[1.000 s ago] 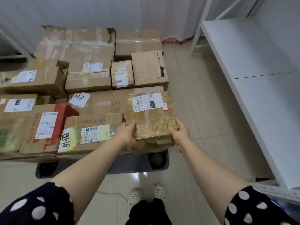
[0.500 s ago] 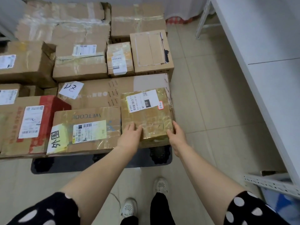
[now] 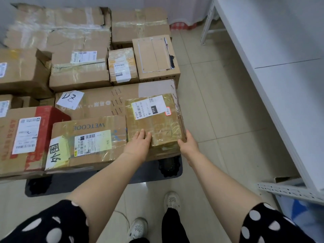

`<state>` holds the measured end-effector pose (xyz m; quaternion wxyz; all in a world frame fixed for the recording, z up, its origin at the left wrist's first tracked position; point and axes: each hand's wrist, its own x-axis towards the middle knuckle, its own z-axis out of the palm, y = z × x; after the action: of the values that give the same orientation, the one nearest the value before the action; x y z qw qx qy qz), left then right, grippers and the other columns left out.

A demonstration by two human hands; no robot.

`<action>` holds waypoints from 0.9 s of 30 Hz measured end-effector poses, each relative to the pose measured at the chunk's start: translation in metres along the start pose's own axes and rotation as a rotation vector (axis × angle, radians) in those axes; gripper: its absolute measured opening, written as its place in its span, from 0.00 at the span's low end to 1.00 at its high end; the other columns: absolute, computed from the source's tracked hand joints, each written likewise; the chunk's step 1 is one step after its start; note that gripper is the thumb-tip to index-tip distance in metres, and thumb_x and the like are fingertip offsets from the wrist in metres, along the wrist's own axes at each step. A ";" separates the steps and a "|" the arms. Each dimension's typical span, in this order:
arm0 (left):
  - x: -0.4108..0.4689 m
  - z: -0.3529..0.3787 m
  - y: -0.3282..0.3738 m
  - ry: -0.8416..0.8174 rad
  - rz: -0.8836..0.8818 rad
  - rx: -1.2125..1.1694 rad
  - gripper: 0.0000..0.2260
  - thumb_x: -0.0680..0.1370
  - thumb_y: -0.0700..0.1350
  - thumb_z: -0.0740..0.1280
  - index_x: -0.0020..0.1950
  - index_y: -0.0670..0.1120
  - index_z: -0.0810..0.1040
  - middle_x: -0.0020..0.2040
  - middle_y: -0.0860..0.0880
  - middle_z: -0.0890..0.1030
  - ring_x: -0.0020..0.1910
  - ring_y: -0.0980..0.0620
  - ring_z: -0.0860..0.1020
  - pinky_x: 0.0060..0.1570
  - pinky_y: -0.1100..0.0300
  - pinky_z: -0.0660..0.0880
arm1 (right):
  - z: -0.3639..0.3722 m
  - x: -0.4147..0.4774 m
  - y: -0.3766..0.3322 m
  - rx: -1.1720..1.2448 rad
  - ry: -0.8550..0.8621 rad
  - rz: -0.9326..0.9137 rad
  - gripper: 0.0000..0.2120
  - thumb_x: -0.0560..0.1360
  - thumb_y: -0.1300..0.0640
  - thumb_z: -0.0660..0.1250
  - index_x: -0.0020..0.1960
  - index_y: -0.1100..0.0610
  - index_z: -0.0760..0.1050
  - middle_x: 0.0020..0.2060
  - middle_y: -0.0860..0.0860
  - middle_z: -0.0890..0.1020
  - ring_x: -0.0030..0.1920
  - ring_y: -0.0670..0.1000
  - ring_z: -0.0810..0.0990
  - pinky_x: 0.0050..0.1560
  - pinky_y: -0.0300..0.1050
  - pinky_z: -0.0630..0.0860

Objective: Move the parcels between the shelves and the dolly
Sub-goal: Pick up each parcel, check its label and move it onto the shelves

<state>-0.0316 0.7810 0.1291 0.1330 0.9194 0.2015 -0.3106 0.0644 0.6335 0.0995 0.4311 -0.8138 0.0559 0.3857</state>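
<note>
**Both hands on the taped parcel atop the dolly stack**

Head view: The parcel (image 3: 154, 120), a brown box wrapped in shiny tape with a white label marked 010, lies flat on the stack of cartons. Under the parcel is a long box (image 3: 101, 104), and the parcel sits at that box's right end. The WETCODE box (image 3: 91, 137) stands just left of the parcel, their sides touching or very nearly so.

The left hand (image 3: 140, 142) lies on the parcel's top at its near left corner. Its fingers are straight and close together, flat on the tape, and it grips nothing. The right hand (image 3: 188, 143) is at the parcel's near right corner, with its fingers laid straight along the parcel's right side and the thumb at the near edge. It touches the side without curling round it. So the parcel lies between the two hands, just ahead of both wrists.

Below the parcel and a little nearer the person, the dark deck of the dolly (image 3: 61, 183) shows under the cartons, with a black wheel visible under the parcel's near edge. More cartons fill the stack behind and to the left of the parcel. The white shelf (image 3: 280, 85) stands well to the right of the parcel, across a strip of tiled floor (image 3: 219, 111).
</note>
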 end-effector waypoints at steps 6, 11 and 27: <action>-0.045 -0.041 0.030 0.062 0.106 0.059 0.35 0.79 0.34 0.60 0.79 0.50 0.45 0.79 0.45 0.46 0.78 0.44 0.49 0.73 0.50 0.57 | -0.046 -0.078 -0.002 0.030 0.125 0.005 0.27 0.79 0.62 0.62 0.76 0.59 0.57 0.73 0.58 0.64 0.72 0.54 0.64 0.72 0.46 0.62; -0.104 -0.084 0.092 0.124 0.306 0.156 0.35 0.78 0.39 0.63 0.79 0.51 0.47 0.78 0.45 0.50 0.76 0.43 0.53 0.72 0.48 0.61 | -0.097 -0.175 -0.001 0.154 0.275 -0.004 0.28 0.77 0.60 0.66 0.74 0.62 0.61 0.70 0.61 0.68 0.70 0.55 0.69 0.68 0.44 0.64; -0.380 -0.081 0.457 0.383 1.184 0.359 0.32 0.78 0.52 0.64 0.78 0.49 0.54 0.68 0.45 0.71 0.66 0.44 0.70 0.58 0.52 0.72 | -0.336 -0.503 0.139 0.451 1.061 -0.145 0.18 0.79 0.51 0.62 0.66 0.56 0.74 0.62 0.51 0.78 0.61 0.48 0.75 0.56 0.39 0.68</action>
<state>-0.0582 0.2984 0.4833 0.0874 0.9221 -0.3744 -0.0442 -0.1495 0.1755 0.4591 0.5321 -0.7856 0.2891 -0.1268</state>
